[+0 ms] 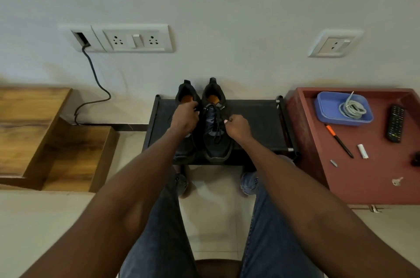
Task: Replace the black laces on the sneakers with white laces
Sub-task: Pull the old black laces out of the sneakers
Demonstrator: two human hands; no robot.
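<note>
Dim, even indoor light, brightest on the wall (227, 5) at twelve o'clock. Shadows are soft. Wide-angle distortion bends edges at three and nine o'clock. Slight overall softness, no glare.

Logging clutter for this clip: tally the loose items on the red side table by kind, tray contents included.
Blue tray: 1
Coiled grey-white cable, in the tray: 1
Black remote control: 1
Orange-and-black pen: 1
Small white cylinder: 1
Small silver bit: 1
Key: 1
Black object cut off at the right edge: 1
Total: 8
</note>
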